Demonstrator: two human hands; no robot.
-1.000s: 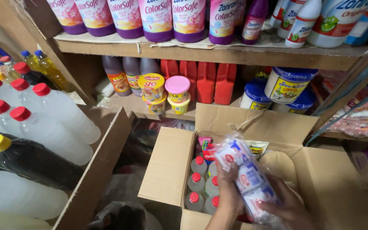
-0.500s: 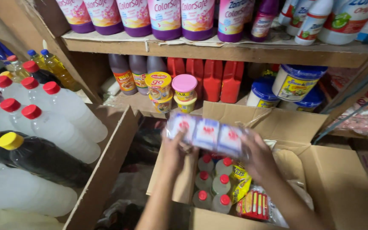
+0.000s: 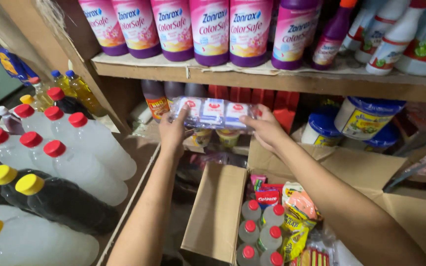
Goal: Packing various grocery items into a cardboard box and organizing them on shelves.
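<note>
- While I lean over the open cardboard box (image 3: 213,212), both my hands are raised in front of the lower shelf (image 3: 272,83).
- My left hand (image 3: 173,130) is closed on the left end of a clear plastic pack of small white-and-blue packets (image 3: 213,112), fingers curled behind it and the thumb up on its front.
- My right hand (image 3: 266,129) grips the right end of the same pack, fingers wrapped round its edge.
- The pack lies level between my hands, in the air above the box and just in front of the jars and dark bottles in the shelf opening.
- In the box under my arms stand small red-capped bottles (image 3: 260,231) beside colourful sachets (image 3: 297,221).
- On my left lie big clear bottles with red caps (image 3: 82,157) and dark ones with yellow caps (image 3: 60,202).
- Above, a row of pink bottles (image 3: 193,29) stands on the upper shelf.
</note>
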